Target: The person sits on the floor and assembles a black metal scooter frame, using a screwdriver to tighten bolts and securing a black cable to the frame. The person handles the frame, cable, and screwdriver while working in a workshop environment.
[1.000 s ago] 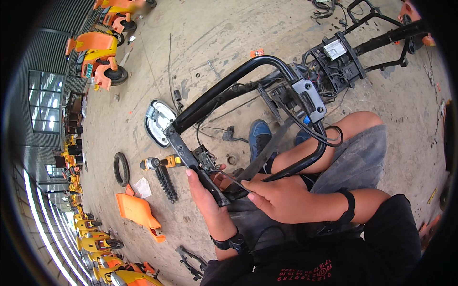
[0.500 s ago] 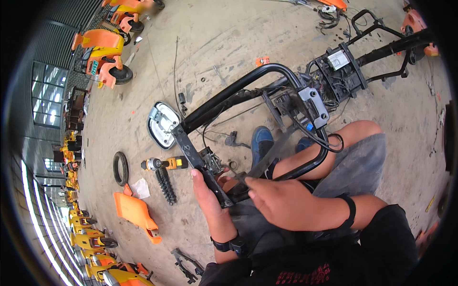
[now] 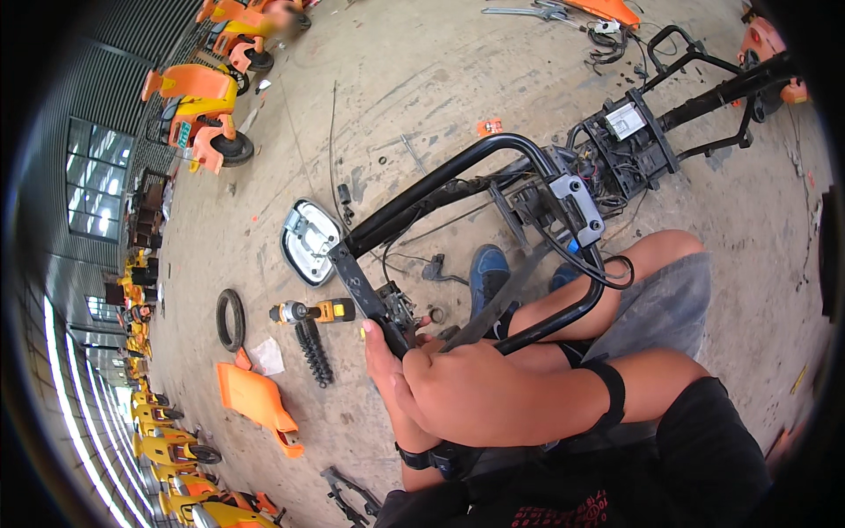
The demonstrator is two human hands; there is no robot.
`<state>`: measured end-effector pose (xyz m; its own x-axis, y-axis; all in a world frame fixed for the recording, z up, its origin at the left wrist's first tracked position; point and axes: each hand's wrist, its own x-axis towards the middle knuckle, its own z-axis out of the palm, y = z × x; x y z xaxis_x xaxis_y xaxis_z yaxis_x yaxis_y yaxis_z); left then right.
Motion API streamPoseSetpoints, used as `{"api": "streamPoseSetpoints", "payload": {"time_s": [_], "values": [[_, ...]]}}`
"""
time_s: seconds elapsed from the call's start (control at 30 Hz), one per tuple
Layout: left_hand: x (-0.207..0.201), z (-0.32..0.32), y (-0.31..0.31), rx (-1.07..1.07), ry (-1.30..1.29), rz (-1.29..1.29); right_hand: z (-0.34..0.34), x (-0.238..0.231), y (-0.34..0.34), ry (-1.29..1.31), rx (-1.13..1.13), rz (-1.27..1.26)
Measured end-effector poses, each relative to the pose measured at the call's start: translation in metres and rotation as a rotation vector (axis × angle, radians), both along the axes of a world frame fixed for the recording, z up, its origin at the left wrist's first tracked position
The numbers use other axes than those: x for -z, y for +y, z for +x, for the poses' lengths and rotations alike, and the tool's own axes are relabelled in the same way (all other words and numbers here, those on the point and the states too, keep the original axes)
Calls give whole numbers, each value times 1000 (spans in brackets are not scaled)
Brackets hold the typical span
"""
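Note:
A black tubular scooter frame (image 3: 440, 180) stretches from my hands toward the far right. My left hand (image 3: 383, 365) is wrapped round the flat bar at the frame's near end, thumb outside and fingertips inside, beside a metal latch-like mechanism (image 3: 396, 306). Over that same end lies my right hand (image 3: 493, 392), its fingers curled and mostly hidden, so what it holds cannot be made out. A dark flat strip (image 3: 497, 299) runs from near the right hand up toward the metal bracket (image 3: 576, 207) on the frame.
Left of the frame lie a white-lined shell part (image 3: 308, 242), a yellow-black power wrench (image 3: 321, 311), a coil spring shock absorber (image 3: 314, 354), a tyre (image 3: 231, 319) and an orange panel (image 3: 255, 400). Parked yellow-orange scooters (image 3: 198, 106) line the left side. My shoe (image 3: 488, 273) is below the frame.
My right hand has moved left and closer to the left hand, now covering the end of the bar. The whole view has shifted slightly.

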<state>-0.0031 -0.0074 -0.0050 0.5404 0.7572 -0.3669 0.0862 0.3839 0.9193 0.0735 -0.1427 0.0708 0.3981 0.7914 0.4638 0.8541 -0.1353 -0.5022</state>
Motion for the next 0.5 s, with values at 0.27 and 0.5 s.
{"api": "streamPoseSetpoints", "payload": {"time_s": [0.27, 0.5], "values": [[0, 13, 10, 50, -30, 39, -52, 62, -15, 48, 47, 0], [4, 7, 17, 110, -105, -31, -43, 91, -43, 81, 41, -45]]}}
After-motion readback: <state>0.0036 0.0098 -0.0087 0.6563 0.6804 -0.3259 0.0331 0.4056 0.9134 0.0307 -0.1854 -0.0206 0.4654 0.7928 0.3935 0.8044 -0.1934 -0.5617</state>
